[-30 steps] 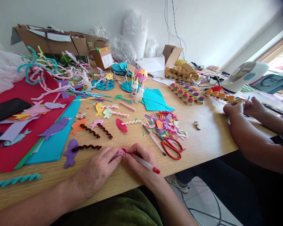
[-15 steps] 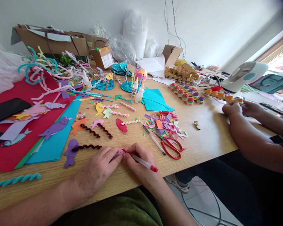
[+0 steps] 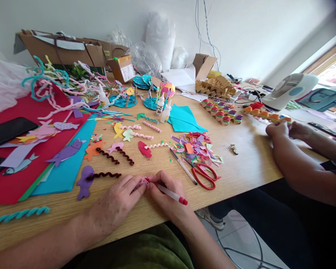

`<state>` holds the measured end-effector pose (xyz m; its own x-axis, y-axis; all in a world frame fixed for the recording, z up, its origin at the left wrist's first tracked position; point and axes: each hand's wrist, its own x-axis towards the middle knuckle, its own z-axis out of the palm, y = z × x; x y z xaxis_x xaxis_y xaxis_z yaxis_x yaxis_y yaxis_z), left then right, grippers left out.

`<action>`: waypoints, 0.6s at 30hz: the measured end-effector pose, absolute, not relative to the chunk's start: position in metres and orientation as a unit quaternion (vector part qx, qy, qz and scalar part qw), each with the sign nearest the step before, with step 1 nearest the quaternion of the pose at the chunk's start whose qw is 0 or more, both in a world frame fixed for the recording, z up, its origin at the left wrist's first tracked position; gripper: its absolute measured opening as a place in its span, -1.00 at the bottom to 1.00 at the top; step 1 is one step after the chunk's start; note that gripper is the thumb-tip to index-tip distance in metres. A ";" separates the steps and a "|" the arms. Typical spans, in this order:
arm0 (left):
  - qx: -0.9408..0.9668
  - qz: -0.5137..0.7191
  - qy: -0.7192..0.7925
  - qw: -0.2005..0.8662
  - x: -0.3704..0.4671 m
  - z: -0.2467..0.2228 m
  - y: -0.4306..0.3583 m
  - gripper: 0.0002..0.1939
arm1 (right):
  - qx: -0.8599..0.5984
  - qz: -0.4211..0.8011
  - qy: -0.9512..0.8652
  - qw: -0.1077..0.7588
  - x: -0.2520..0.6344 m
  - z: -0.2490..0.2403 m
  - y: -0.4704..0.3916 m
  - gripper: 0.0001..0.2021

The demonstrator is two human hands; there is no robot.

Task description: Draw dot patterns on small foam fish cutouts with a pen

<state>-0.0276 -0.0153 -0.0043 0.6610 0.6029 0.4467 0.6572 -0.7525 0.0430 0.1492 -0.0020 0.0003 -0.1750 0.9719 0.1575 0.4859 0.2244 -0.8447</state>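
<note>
My left hand (image 3: 122, 198) is closed on a small pink paper cutout (image 3: 143, 181) with dark dots, pressing it near the table's front edge; the fingers cover much of it. In my right hand (image 3: 168, 196) is a pen (image 3: 171, 194) with a clear barrel and a red end cap. Its tip meets the cutout, where a red patch shows. Left of my hands lies a purple paper fish (image 3: 85, 182) with a dark brown twisted pipe cleaner (image 3: 106, 175). Beyond them is a red paper fish (image 3: 144, 149) with a pale pipe cleaner.
Red-handled scissors (image 3: 204, 175) and another pen (image 3: 183, 166) lie to the right, beside paper scraps (image 3: 197, 147). Glue bottles (image 3: 165, 112) stand farther back. Coloured sheets (image 3: 58, 179) cover the left. At right, another person's hands (image 3: 282, 130) hold a painted egg-carton strip (image 3: 268, 115).
My hands and the pen stay almost in place over the pink cutout. The other person's hands have shifted slightly right with the egg-carton strip.
</note>
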 end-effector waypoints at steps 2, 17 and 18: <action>-0.909 -0.222 -0.348 0.065 -0.027 -0.004 -0.015 -0.65 | -0.528 0.331 -0.692 0.365 0.149 0.001 -0.002 -0.92; -0.910 -0.210 -0.351 0.070 -0.028 -0.005 -0.016 -0.66 | -0.528 0.334 -0.692 0.361 0.149 0.003 -0.002 -0.92; -0.909 -0.211 -0.351 0.072 -0.028 -0.005 -0.016 -0.66 | -0.526 0.335 -0.693 0.362 0.149 0.003 -0.002 -0.92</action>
